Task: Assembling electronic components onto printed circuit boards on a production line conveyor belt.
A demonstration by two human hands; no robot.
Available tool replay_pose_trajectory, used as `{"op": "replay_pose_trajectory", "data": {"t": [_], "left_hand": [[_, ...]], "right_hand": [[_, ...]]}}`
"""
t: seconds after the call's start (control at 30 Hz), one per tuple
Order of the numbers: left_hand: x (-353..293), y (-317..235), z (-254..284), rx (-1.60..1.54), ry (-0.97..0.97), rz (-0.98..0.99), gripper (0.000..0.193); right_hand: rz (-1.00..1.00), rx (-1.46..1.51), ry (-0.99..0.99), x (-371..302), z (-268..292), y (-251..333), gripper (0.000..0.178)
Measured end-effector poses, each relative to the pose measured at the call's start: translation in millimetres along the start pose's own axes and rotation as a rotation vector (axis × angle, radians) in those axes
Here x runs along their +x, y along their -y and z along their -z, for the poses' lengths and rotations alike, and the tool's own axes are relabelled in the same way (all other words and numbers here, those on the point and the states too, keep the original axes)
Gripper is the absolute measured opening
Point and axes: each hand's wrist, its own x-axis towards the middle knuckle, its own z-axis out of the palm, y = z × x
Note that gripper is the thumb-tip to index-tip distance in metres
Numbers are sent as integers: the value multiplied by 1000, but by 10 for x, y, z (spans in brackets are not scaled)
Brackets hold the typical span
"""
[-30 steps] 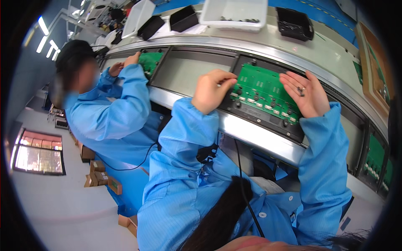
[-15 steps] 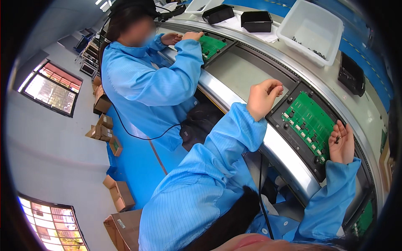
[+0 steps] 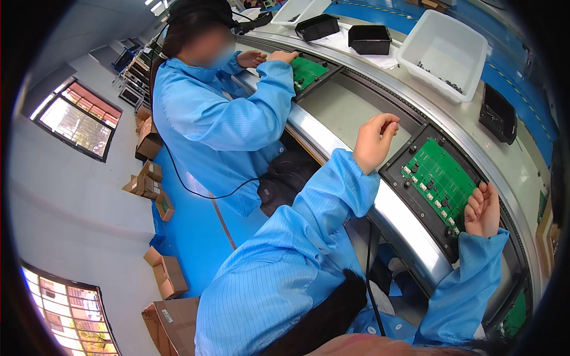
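**Left hand lifts clear of the board carrier**

The green circuit board [image 3: 440, 178] lies flat in its black carrier tray [image 3: 396, 172] on the conveyor line [image 3: 350, 107], in front of the person. The right hand [image 3: 483, 209] rests on the board's near right corner, fingers laid together against its edge; whether the grip is actually pinching the board cannot be told. The left hand [image 3: 374, 141] hangs just beside the tray's left edge, fingers loosely curled, holding nothing. Half a second ago that hand lay on the tray's upper left corner; now it has drawn off to the left and up, clear of the tray. The view has also swung, so the board sits further right and lower in the picture.

Further along the line a co-worker in a blue coat [image 3: 214, 113] has both hands at a second green board [image 3: 309, 70]. On the worktop [image 3: 522, 166] behind the line stand a white bin [image 3: 442, 47] and two black trays [image 3: 368, 37].
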Motion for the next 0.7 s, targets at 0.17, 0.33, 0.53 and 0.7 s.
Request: {"op": "replay_pose_trajectory", "data": {"t": [0.17,0.33,0.53,0.7], "left_hand": [[2,15,1,-115,37,19,12],[5,30,-21,-164,60,49,12],[7,37,57,-72,112,48,12],[18,7,75,81,91,-95,10]], "right_hand": [[2,8,-24,35,-10,-15,14],[16,5,-51,15,-57,-9,13],[-3,7,-18,78,-4,-44,13],[10,16,-9,92,17,-46,13]]}}
